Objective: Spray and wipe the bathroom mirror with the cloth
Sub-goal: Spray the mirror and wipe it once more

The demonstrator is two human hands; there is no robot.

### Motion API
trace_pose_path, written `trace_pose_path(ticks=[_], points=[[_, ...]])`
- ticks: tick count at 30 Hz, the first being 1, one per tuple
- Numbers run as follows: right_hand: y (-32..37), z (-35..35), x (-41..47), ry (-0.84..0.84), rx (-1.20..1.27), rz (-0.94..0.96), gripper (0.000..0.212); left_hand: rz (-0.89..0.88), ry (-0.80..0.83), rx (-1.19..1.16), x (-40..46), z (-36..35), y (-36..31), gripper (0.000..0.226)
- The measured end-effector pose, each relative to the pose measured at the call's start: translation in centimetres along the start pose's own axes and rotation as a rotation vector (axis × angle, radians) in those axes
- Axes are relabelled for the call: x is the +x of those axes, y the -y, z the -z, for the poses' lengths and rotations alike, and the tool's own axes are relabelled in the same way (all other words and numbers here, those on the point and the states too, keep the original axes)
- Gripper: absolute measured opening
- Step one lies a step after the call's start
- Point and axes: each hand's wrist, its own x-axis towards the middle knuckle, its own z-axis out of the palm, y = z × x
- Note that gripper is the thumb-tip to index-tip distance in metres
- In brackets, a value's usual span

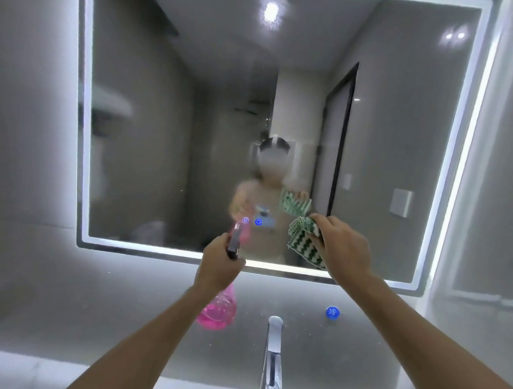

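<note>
A large bathroom mirror (194, 118) with a lit white border hangs on the grey wall ahead. My left hand (221, 262) grips the neck of a pink spray bottle (218, 309), its nozzle pointing at the lower part of the glass. My right hand (341, 248) holds a bunched green-and-white zigzag cloth (303, 243) close to the mirror's lower right area. Both hands and the cloth are reflected in the glass. The view is blurred.
A chrome tap (274, 342) rises from the basin edge below, in the middle. A blue round label (332, 312) sits on the wall to its right. Two small blue touch icons (251, 221) glow in the mirror's lower middle.
</note>
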Motion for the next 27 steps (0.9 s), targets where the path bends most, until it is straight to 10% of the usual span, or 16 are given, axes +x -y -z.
trace_pose_path(ticks=[27], points=[[-3.4, 8.7, 16.1, -0.08, -0.199, 0.029, 0.033, -0.422, -0.263, -0.052, 16.7, 5.5, -21.4, 0.009]])
